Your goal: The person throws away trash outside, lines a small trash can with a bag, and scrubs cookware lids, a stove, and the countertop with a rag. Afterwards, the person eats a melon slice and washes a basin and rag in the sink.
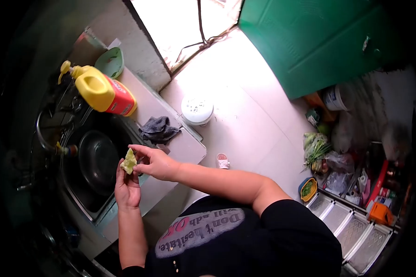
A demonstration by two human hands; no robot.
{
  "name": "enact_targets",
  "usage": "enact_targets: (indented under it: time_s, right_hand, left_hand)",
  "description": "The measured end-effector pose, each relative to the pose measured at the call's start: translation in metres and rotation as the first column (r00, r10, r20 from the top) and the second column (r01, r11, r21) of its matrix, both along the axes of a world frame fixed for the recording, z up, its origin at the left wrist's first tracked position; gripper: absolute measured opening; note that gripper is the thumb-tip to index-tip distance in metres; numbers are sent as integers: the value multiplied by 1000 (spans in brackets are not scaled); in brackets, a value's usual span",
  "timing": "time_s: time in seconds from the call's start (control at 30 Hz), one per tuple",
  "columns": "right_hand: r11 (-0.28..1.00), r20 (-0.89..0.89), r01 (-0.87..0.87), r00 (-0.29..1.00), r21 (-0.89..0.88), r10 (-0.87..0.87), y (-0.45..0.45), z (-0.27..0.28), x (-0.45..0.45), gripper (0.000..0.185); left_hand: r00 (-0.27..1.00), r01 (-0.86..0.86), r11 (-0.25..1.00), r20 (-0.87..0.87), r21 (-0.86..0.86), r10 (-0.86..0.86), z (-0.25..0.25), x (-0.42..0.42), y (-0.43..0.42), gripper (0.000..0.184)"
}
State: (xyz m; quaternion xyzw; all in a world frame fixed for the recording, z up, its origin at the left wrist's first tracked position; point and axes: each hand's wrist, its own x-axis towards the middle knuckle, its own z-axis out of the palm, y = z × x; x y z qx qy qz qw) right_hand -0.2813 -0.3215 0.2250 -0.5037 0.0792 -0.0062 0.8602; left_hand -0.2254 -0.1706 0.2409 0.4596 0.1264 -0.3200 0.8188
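A small pale yellow-green piece (129, 161), rough and irregular like a worn sponge, is between my two hands at the counter's edge. My left hand (128, 188) has its fingers closed on the piece's lower left side. From the right, my right hand (157, 162) pinches it between thumb and fingers. What exactly the piece is cannot be made out. Beside my hands is the dark sink (72, 177), with a black round pan (98, 156) inside. A crumpled dark grey cloth (159, 130) lies on the counter just beyond my right hand.
A yellow pump bottle (99, 91) with a red label stands behind the sink, near a green bowl (110, 62). The faucet (42, 127) arches over the sink's left. A white lidded bucket (197, 110) is on the floor. Vegetables (316, 147) and a green door (309, 41) are right.
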Motion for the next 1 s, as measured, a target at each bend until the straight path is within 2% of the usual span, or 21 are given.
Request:
enact_targets:
  time_s: [0.17,0.23,0.27,0.33,0.4,0.43,0.47,0.53,0.57,0.6,0.67,0.7,0.77,0.8,0.87,0.93,1.0]
  right_hand:
    - [989,82,141,987,-47,-137,-1,-14,4,44]
    - [970,22,152,988,-190,-151,-10,-5,5,41]
    - [931,13,182,982,-316,-188,-14,-2,6,36]
    - [878,10,183,980,-443,-199,-22,-2,12,37]
    - [861,39,174,983,-479,-177,-34,-2,13,36]
    - [893,25,106,994,-437,-105,-41,-1,14,37]
    - [910,-9,5,1000,-415,-10,-49,2,14,42]
    - [881,29,-6,999,-473,23,-64,0,8,51]
    - [874,37,-21,998,-486,44,-72,-5,5,56]
    - [828,30,-41,997,-559,70,-84,-8,1,54]
    - [582,218,143,974,-800,60,-105,-30,-3,56]
    - [585,215,124,972,-802,89,-112,-37,-3,56]
    - [421,218,127,960,-898,175,-122,-46,5,52]
    - [424,215,111,955,-899,205,-120,-47,8,52]
    - [272,238,166,935,-948,262,-111,-47,21,52]
    - [276,242,162,927,-948,287,-97,-57,32,51]
    - [198,225,143,837,-970,498,-80,-67,36,49]
  left_hand:
    - [996,88,996,-11,11,-88,-4,9,-13,29]
    - [991,134,991,27,-13,-134,3,8,-26,33]
    - [986,152,988,69,10,-153,4,6,-29,35]
    - [977,179,983,109,45,-183,5,3,-38,34]
    - [983,150,988,104,48,-154,-1,1,-45,33]
    - [988,122,992,94,30,-124,1,-2,-51,33]
    - [998,43,999,44,29,-45,2,-5,-60,29]
    - [996,-82,991,-37,-104,78,-6,-13,-63,26]
    - [981,-182,980,-76,-81,176,-6,-18,-69,23]
    - [978,-185,978,-116,-100,173,-12,-19,-67,25]
    - [958,-262,957,-153,-121,243,-15,-27,-68,26]
    - [950,-291,949,-156,-123,271,-15,-33,-68,26]
    - [915,-393,914,-139,-103,378,-15,-43,-65,28]
    - [902,-422,901,-142,-103,407,-15,-49,-62,28]
    - [871,-488,868,-109,-87,479,-14,-58,-53,29]
    - [842,-537,842,-77,-43,533,-13,-60,-47,29]
    - [805,-592,806,-66,-12,590,-13,-60,-37,28]
